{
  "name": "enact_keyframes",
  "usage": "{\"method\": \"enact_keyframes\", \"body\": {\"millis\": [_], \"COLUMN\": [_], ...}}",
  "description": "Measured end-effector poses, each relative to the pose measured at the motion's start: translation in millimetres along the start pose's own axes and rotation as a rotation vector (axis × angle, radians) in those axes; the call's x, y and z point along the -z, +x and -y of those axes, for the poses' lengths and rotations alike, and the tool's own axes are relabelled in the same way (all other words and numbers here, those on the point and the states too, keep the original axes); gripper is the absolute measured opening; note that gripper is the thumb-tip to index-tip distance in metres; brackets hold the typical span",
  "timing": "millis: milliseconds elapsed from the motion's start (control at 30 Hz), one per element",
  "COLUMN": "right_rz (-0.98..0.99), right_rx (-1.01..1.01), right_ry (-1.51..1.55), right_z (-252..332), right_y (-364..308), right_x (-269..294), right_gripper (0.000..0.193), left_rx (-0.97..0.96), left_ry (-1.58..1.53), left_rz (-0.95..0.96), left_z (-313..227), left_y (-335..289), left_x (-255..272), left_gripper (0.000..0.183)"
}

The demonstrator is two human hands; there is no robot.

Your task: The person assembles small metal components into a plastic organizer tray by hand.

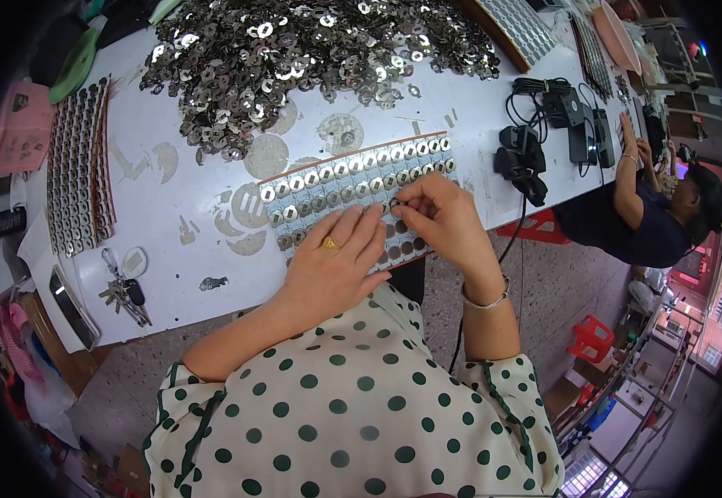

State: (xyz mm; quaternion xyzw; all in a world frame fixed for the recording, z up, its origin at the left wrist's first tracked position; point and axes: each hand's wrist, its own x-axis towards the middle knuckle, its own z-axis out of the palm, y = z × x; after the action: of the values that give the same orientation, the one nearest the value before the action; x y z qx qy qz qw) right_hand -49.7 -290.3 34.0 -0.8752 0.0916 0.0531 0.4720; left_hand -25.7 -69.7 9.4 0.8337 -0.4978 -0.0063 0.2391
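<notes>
A flat panel (pixel 368 180) with rows of round pieces lies in front of me at the table's near edge. Shiny metal discs with dark slots in the middle sit in its far rows; the rounds in the nearer rows look darker and plainer. My left hand (pixel 336 253), a gold ring on one finger, rests flat across the panel's near left part, fingers stretched out, hiding several rounds. Above the panel's middle, my right hand (pixel 439 209) pinches a small dark metal disc (pixel 395 202) between thumb and forefinger, mostly covered by the fingertips.
A big heap of loose metal discs (pixel 295 58) spreads over the far table. Filled panels (pixel 79 170) stand at the left, near keys (pixel 125 295) and a phone (pixel 74 307). Black devices with cables (pixel 521 163) lie right. Another person (pixel 643 199) sits at the right.
</notes>
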Motion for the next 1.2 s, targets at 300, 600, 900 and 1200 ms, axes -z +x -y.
{"method": "enact_keyframes", "body": {"millis": [300, 600, 900, 1200], "right_rz": [-0.048, -0.125, 0.061, 0.171], "right_rx": [0.128, 0.694, -0.111, -0.137], "right_ry": [-0.119, -0.724, 0.882, 1.205], "right_z": [12, 23, 5, -19], "right_y": [23, 88, 57, 8], "right_x": [6, -35, -4, 12], "right_gripper": [0.018, 0.03, 0.028, 0.02], "left_rx": [0.015, 0.008, 0.021, 0.012], "left_ry": [0.006, 0.019, -0.049, -0.024], "left_rz": [0.003, -0.021, -0.007, 0.009], "left_z": [3, 1, 4, -1], "left_y": [0, 1, -2, 5], "left_x": [-3, -5, 4, 5], "left_gripper": [0.06, 0.061, 0.06, 0.059]}}
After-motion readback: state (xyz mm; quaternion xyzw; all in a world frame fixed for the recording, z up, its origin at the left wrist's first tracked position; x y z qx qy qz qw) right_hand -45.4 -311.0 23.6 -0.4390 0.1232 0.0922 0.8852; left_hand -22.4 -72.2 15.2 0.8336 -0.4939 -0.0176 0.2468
